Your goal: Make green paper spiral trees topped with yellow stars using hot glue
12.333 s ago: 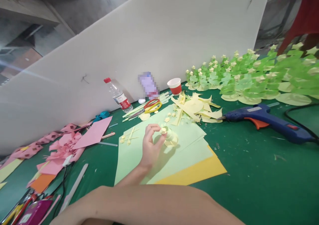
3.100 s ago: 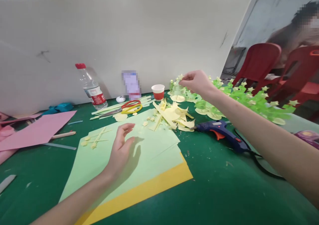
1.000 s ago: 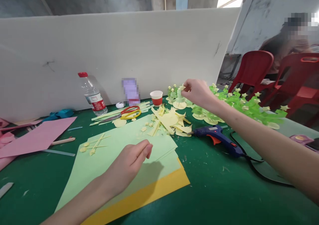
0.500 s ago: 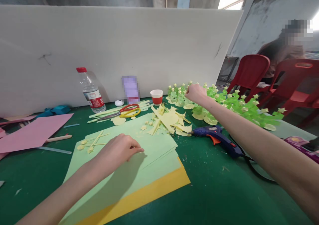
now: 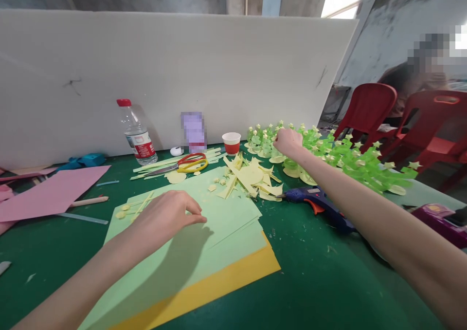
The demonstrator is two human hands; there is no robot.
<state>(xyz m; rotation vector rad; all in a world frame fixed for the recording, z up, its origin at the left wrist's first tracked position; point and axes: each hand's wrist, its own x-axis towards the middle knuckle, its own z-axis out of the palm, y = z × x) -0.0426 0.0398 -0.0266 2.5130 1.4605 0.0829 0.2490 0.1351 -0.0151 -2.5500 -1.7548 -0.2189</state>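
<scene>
Right hand [image 5: 288, 142]: grip turned away, cannot tell whether it holds anything.
Star-topped green paper ornaments [image 5: 359, 169]: many, too overlapped to count, around the right hand.
Red-and-white paper cup [image 5: 232, 148]: one.
Blue plastic glue gun [image 5: 302, 194]: one.
Left hand [image 5: 171, 213]: grip parted, above layered pale-green paper sheets [image 5: 229, 225].
Red-and-yellow-handled scissors [image 5: 177, 166]: one pair.
Clear red-capped plastic bottle [image 5: 140, 145]: one.

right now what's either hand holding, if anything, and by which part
Left hand: nothing visible. Right hand: cannot be told; its fingertips are hidden by the paper plants.
</scene>
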